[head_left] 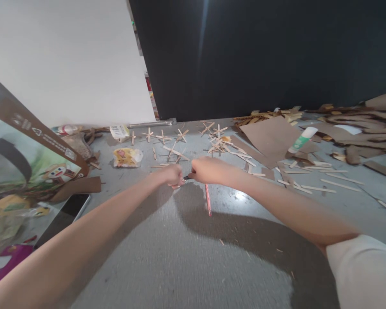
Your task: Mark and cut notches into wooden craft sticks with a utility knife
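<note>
My left hand [173, 175] is closed, its fingertips pinched together, and what they hold is too small to make out. Close beside it, my right hand [207, 170] is in a fist with its back up. A small dark thing [187, 177] pokes out of the right fist toward the left fingertips; its kind is hidden by the fingers. Below the right hand, a thin red patterned stick [208, 200] lies on the grey surface, its far end out of sight. Just beyond my hands are crossed wooden sticks [176, 152] and a pile of star-shaped stick pieces [219, 145].
Loose sticks [309, 187], brown cardboard [266, 137] and a glue stick [303, 140] lie at the right. At left are a yellow packet [126, 158], a phone [64, 219] and a printed bag [35, 150]. A black panel [260, 56] stands behind.
</note>
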Demonstrator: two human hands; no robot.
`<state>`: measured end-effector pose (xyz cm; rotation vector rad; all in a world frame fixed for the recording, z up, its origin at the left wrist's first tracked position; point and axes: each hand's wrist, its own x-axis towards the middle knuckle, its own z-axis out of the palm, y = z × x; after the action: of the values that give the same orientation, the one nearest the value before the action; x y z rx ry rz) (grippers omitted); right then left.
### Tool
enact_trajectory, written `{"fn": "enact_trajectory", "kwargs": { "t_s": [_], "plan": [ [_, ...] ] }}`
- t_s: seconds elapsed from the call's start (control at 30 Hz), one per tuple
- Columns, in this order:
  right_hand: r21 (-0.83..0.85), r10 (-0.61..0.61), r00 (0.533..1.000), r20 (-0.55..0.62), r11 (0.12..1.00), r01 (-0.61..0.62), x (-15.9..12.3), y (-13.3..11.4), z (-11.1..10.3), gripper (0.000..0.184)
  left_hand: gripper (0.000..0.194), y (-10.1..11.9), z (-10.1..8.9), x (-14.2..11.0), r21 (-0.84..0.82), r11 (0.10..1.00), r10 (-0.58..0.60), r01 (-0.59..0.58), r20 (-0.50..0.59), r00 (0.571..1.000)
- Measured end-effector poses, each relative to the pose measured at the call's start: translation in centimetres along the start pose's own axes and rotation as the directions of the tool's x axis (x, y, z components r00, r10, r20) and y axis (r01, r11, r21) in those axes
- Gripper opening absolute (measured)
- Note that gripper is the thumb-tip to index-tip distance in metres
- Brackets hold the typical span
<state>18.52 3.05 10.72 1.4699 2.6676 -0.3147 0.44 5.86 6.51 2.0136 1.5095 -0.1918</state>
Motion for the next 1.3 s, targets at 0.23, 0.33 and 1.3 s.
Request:
{"fn": "enact_trajectory", "kwargs": {
  "t_s": [0.23,0.33,1.3],
  "plan": [
    [-0.008,-0.003,1.000,0.008,1.000,0.003,0.3,-0.3,-0.1,0.028,0.020,-0.8,0.5,0.2,-0.060,0.997,0.048,-0.049,-0.020,0.999],
    [-0.016,-0.014,1.000,0.018,1.000,0.014,0.5,-0.4,-0.4,0.028,0.020,-0.6,0.3,0.3,-0.050,0.998,0.050,-0.049,0.020,0.999],
    [0.174,-0.093,0.992,0.084,0.982,0.077,-0.7,2.4,0.5,0.045,0.045,-3.8,3.6,-1.9,0.012,0.952,0.290,-0.307,-0.357,0.888]
  ]
}}
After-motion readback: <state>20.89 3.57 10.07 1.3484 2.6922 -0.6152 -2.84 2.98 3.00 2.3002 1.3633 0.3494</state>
